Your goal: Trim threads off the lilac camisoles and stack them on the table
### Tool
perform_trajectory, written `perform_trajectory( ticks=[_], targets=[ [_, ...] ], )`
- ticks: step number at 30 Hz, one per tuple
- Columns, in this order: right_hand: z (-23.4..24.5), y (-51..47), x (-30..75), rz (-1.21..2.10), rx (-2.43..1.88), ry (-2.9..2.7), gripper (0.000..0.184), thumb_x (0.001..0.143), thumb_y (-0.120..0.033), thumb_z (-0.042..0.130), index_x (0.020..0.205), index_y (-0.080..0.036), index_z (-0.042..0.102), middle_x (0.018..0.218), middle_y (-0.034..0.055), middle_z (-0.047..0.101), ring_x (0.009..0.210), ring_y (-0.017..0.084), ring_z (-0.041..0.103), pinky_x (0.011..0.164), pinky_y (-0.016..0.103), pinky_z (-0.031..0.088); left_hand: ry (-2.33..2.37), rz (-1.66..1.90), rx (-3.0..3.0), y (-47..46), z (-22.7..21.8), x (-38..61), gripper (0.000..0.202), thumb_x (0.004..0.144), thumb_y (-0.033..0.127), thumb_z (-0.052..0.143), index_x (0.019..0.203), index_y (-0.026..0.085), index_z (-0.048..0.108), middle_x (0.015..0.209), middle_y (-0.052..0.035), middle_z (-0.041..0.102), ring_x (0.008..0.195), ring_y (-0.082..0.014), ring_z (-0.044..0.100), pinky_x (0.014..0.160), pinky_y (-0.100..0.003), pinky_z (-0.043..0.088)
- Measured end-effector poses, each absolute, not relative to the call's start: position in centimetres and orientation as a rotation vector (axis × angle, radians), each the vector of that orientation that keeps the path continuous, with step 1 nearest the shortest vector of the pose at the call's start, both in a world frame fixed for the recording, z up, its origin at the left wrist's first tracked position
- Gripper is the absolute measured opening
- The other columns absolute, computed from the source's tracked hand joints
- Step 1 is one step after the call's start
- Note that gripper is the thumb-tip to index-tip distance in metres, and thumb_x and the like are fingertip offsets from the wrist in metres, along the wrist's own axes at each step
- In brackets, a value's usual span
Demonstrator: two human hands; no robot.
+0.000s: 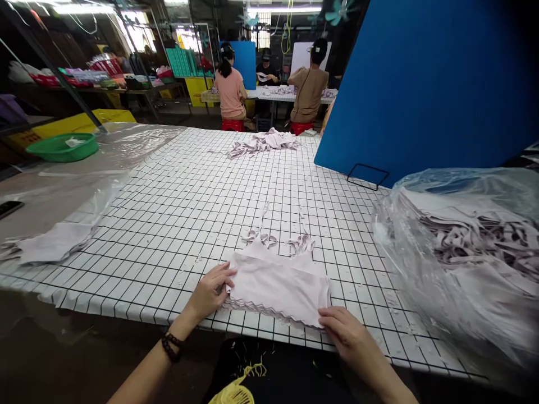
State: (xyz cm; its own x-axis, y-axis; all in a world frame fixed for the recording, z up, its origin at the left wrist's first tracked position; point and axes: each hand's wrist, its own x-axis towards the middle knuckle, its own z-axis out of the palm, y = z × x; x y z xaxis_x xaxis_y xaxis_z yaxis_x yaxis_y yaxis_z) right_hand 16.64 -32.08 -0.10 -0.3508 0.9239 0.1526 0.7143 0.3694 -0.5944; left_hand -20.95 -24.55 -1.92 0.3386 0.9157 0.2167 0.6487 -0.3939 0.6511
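Observation:
A pale pinkish camisole top lies flat on the grid-patterned tablecloth, its thin straps stretching away from me. Its lower edge is wavy, and several fabric layers show there. My left hand grips the top's left side edge between thumb and fingers. At the lower right corner, my right hand holds the fabric, its thumb mostly hidden. Both hands rest at the near edge of the table.
To the right, a clear plastic bag holds stacked pale garments, beside a leaning blue board. A fabric pile lies at the far end. On the left are folded garments, a green basket and a phone. Several people sit beyond.

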Motion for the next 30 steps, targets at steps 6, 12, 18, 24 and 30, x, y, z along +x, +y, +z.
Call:
perform_trajectory(
  ticks=[6, 12, 18, 24, 30],
  targets=[
    [2.1, -30.2, 17.4, 0.779, -1.543, -2.189, 0.017, 0.085, -0.033, 0.055, 0.085, -0.028, 0.070, 0.099, 0.0054, 0.069, 0.090, 0.024, 0.064, 0.079, 0.039, 0.054, 1.360, 0.641, 2.214, -24.8, -1.0, -21.7, 0.037, 0.073, 0.004, 0.044, 0.091, 0.025, 0.070, 0.122, -0.0007, 0.063, 0.134, -0.0264, 0.034, 0.111, -0.053, 0.026],
    [4.0, -21.2, 18.2, 0.715, -1.792, -1.886, 0.026, 0.085, -0.043, 0.049, 0.087, -0.025, 0.067, 0.091, 0.0041, 0.070, 0.074, 0.020, 0.062, 0.069, 0.033, 0.049, 1.283, 0.833, 2.083, -24.1, 3.0, -15.9, 0.045, 0.075, 0.003, 0.042, 0.102, 0.027, 0.069, 0.120, -0.0016, 0.063, 0.127, -0.0245, 0.042, 0.109, -0.045, 0.033],
    [0.9, -9.8, 15.1, 0.565, -2.038, -1.865, 0.027, 0.084, -0.040, 0.049, 0.095, -0.020, 0.063, 0.098, 0.0064, 0.067, 0.088, 0.021, 0.061, 0.071, 0.029, 0.043, 0.824, 0.626, 1.421, -22.2, 2.8, -5.3, 0.034, 0.085, 0.020, 0.049, 0.116, 0.023, 0.063, 0.114, -0.0093, 0.065, 0.096, -0.0199, 0.064, 0.088, -0.034, 0.049],
    [-0.8, -3.3, 12.1, 0.465, -2.154, -1.834, 0.028, 0.083, -0.035, 0.052, 0.099, -0.014, 0.059, 0.111, 0.0156, 0.059, 0.096, 0.029, 0.058, 0.077, 0.036, 0.041, 0.769, 0.543, 0.753, -20.5, -1.6, -2.1, 0.052, 0.075, 0.023, 0.067, 0.124, 0.017, 0.052, 0.116, -0.0162, 0.060, 0.087, -0.0183, 0.066, 0.085, -0.036, 0.049],
    [-1.3, 0.1, 12.0, 0.633, -2.108, -1.667, 0.011, 0.080, -0.025, 0.053, 0.081, -0.015, 0.058, 0.100, 0.0139, 0.063, 0.094, 0.029, 0.059, 0.075, 0.037, 0.042, 0.732, 0.549, 0.700, -20.2, -1.2, -2.7, 0.048, 0.076, 0.030, 0.068, 0.117, 0.011, 0.054, 0.112, -0.0182, 0.062, 0.090, -0.0196, 0.066, 0.087, -0.038, 0.047]
  ],
)
